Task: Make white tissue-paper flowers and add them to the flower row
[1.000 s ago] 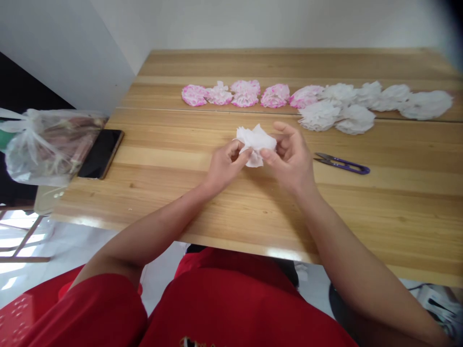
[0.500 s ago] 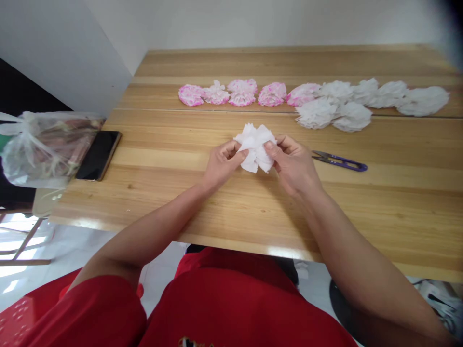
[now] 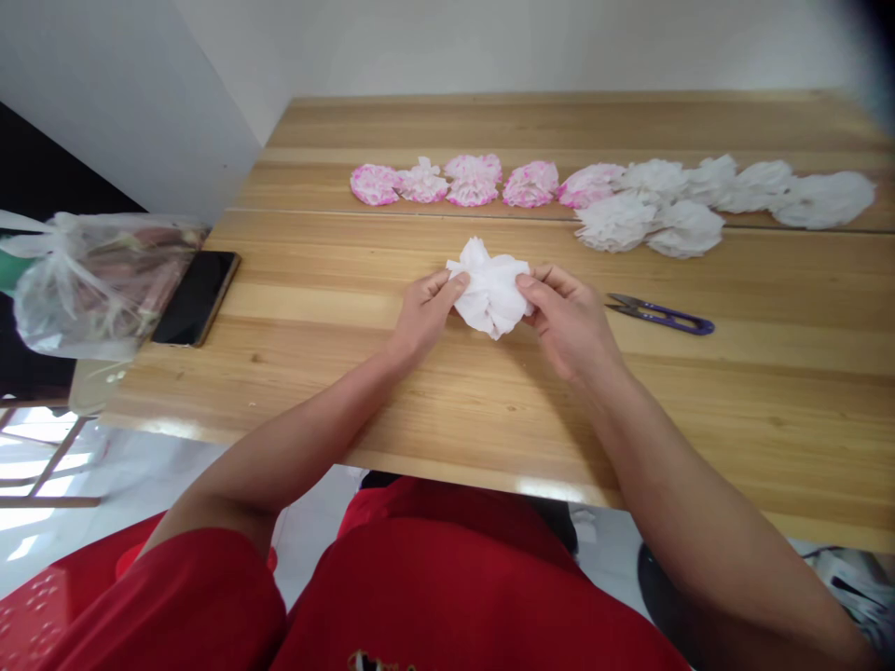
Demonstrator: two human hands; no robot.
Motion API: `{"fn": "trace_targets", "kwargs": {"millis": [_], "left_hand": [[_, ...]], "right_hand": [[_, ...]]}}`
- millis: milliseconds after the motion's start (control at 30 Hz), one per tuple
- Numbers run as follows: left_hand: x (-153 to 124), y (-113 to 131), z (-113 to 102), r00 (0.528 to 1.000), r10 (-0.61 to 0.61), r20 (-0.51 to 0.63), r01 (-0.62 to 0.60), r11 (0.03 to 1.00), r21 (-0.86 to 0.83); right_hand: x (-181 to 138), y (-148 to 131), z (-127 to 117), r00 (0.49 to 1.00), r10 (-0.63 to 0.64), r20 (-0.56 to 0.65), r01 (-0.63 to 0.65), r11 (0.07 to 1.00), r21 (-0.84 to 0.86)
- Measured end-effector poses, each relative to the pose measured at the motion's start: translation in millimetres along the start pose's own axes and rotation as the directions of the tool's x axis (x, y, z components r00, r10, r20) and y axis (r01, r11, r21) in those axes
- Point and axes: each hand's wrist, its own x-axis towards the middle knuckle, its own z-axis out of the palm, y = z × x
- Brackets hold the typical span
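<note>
A white tissue-paper flower (image 3: 491,287) is held above the wooden table between my two hands. My left hand (image 3: 428,312) pinches its left edge, thumb on top and fingers underneath. On the opposite edge, my right hand (image 3: 568,312) grips the paper in the same way. The petals are partly spread, with a fold at the lower middle. Just right of my right hand lie thread snips (image 3: 661,314) with a purple handle, blades pointing left. Fingertips beneath the paper are hidden.
Across the back of the table (image 3: 314,373) runs a row of pink-edged paper flowers (image 3: 474,180) and white paper flowers (image 3: 616,222). At the left edge lie a phone (image 3: 196,298) and a tied clear plastic bag (image 3: 76,289). A wall stands behind.
The flower's petals have changed shape, opening wider at the left and bunching lower in the middle. My left hand has shifted slightly left along the edge.
</note>
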Motion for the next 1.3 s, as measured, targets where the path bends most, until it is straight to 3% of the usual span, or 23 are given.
{"fn": "trace_targets", "kwargs": {"millis": [100, 167, 233, 300, 367, 467, 600, 733, 833, 933, 1033, 1167, 1300], "left_hand": [[-2, 4, 1, 0.998, 0.067, 0.002, -0.066, 0.993, 0.099], [-6, 9, 3, 0.99, 0.131, 0.044, -0.137, 0.971, 0.194], [-11, 14, 5, 0.979, 0.178, 0.101, -0.199, 0.943, 0.266], [-13, 17, 6, 0.971, 0.191, 0.14, -0.225, 0.93, 0.291], [-13, 17, 6, 0.975, 0.167, 0.144, -0.199, 0.946, 0.255], [-9, 14, 5, 0.992, 0.077, 0.098, -0.088, 0.99, 0.113], [-3, 8, 4, 0.999, -0.038, 0.009, 0.038, 0.998, -0.058], [-2, 5, 3, 0.998, -0.06, -0.022, 0.058, 0.996, -0.069], [-3, 6, 2, 1.0, -0.019, -0.01, 0.019, 1.0, -0.023], [-5, 10, 2, 1.0, 0.02, 0.012, -0.021, 1.0, 0.015], [-8, 13, 4, 0.998, 0.045, 0.039, -0.048, 0.994, 0.096], [-8, 13, 6, 0.999, 0.031, 0.039, -0.038, 0.981, 0.192], [-5, 11, 4, 0.993, -0.088, 0.078, 0.085, 0.996, 0.038]], "right_hand": [[-1, -3, -1, 0.999, -0.036, -0.002, 0.036, 0.999, -0.01], [-6, -9, 1, 0.987, -0.158, -0.014, 0.155, 0.977, -0.145], [-11, -14, 4, 0.955, -0.295, -0.007, 0.274, 0.896, -0.349], [-13, -14, 6, 0.933, -0.36, -0.007, 0.315, 0.825, -0.469], [-10, -9, 5, 0.941, -0.335, -0.046, 0.283, 0.856, -0.433], [0, 1, -2, 0.97, -0.211, -0.123, 0.181, 0.959, -0.217], [6, -1, -9, 0.987, -0.096, -0.129, 0.091, 0.995, -0.043], [-3, -13, -6, 0.981, -0.189, -0.044, 0.176, 0.962, -0.21], [-9, -14, -1, 0.952, -0.301, 0.054, 0.294, 0.853, -0.431], [-11, -8, 1, 0.923, -0.376, 0.084, 0.357, 0.756, -0.549], [-10, -5, 0, 0.9, -0.427, 0.08, 0.388, 0.708, -0.59], [-8, -3, -1, 0.893, -0.443, 0.084, 0.405, 0.709, -0.577], [0, 6, -5, 0.91, -0.411, 0.051, 0.379, 0.777, -0.502]]}}
